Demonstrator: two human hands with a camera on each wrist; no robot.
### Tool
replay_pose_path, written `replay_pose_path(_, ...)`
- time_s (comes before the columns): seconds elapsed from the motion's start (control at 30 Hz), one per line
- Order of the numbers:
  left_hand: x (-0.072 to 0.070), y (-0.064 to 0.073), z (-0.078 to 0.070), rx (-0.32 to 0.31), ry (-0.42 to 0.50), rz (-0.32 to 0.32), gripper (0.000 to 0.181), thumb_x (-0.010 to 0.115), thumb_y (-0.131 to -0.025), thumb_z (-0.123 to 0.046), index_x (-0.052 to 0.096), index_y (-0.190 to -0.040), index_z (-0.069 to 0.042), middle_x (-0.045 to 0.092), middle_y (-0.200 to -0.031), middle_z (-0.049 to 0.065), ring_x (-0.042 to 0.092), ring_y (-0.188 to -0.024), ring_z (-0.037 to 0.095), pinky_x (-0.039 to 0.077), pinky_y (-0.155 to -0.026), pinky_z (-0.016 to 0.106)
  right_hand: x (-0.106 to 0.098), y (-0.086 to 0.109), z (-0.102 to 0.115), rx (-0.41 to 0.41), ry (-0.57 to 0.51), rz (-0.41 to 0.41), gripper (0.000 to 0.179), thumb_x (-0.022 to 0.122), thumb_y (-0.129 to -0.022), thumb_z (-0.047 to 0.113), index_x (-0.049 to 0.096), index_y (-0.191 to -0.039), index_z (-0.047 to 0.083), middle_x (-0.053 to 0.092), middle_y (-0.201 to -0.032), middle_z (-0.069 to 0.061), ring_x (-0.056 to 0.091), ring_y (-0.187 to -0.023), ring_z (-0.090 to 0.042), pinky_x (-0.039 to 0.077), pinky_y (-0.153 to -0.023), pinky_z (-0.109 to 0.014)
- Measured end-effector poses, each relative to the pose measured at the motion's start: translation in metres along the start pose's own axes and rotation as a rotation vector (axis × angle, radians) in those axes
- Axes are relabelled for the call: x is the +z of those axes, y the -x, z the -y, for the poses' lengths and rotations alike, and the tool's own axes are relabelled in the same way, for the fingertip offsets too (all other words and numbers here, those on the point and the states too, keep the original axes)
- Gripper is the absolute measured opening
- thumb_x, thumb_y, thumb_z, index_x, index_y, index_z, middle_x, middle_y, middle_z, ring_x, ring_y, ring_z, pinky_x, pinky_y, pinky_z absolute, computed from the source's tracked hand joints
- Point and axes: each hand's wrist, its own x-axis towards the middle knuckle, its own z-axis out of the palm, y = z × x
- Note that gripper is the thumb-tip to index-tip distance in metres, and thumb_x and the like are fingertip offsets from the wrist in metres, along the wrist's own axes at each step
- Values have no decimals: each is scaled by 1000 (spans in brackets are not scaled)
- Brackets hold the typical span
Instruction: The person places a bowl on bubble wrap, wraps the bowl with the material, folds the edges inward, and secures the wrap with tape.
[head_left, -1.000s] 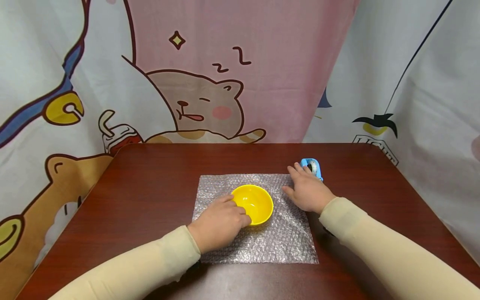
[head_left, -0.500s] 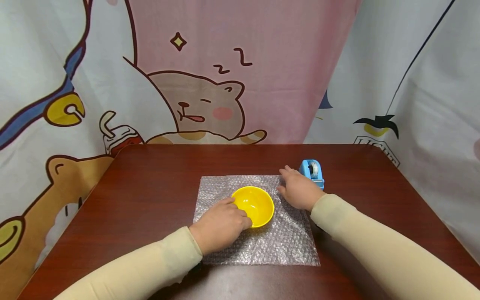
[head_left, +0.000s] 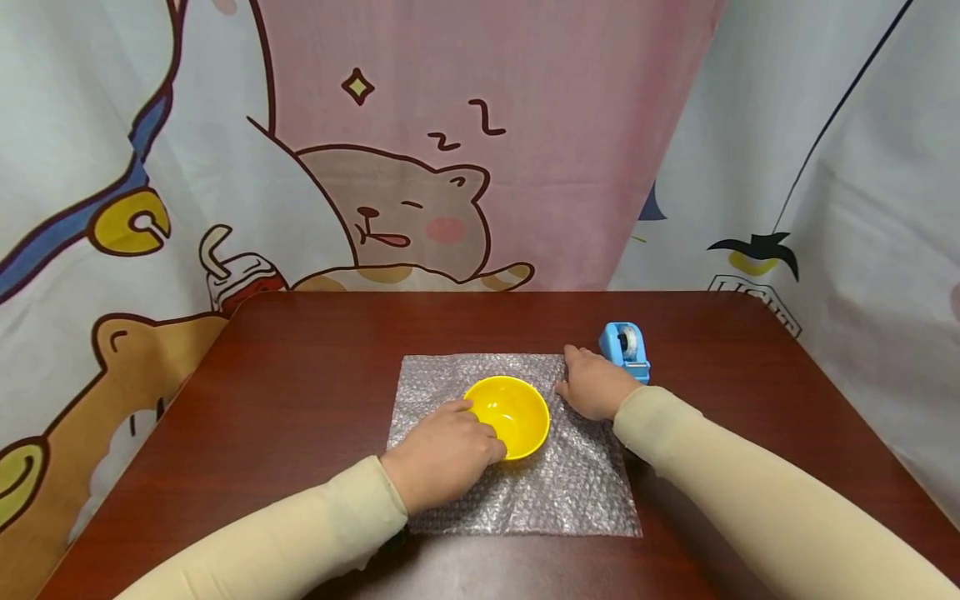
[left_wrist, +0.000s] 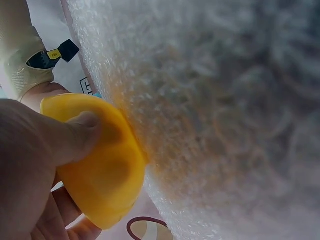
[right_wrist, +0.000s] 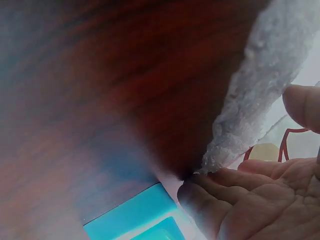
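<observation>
Pinching bowl [head_left: 517,417] on bubble wrap [head_left: 566,492], left hand [head_left: 444,458]; right hand [head_left: 596,383] spread; brown table [head_left: 315,375], cartoon curtain [head_left: 570,125].

Curtained-off table spot, indoors by look of it; whether home, office or studio, cannot tell. Printed cloth [head_left: 570,167] behind table [head_left: 300,400] and down both sides, loose folds at right. Childlike cartoon prints on it: sleeping bear [head_left: 405,204], yellow bell [head_left: 123,229], drink carton [head_left: 243,279]. Table top dark reddish-brown, wood-grained. Bubble wrap [head_left: 562,500] and blue tape dispenser [head_left: 624,354] on it, common packing supplies.
</observation>
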Motion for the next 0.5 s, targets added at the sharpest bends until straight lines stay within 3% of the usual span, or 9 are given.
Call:
replay_pose_path(0.23, 0, 0, 0, 8, -16, -16, 15, 70, -99, -18, 78, -101, -31, 76, -90, -15, 71, -84, 12, 52, -108, 42, -1, 0, 0, -28, 2, -50, 79, 70, -101, 30, 31, -160, -7, 52, -152, -31, 55, -139, -43, 49, -111, -58)
replay_pose_path(0.5, 0, 0, 0, 4, -15, -8, 15, 70, -99, -19, 79, -101, -31, 76, -89, -15, 71, -84, 11, 52, -107, 41, -2, 0, -1, -47, -15, -126, 78, 74, -98, 23, 35, -158, -6, 54, -150, -30, 57, -137, -42, 51, -110, -57)
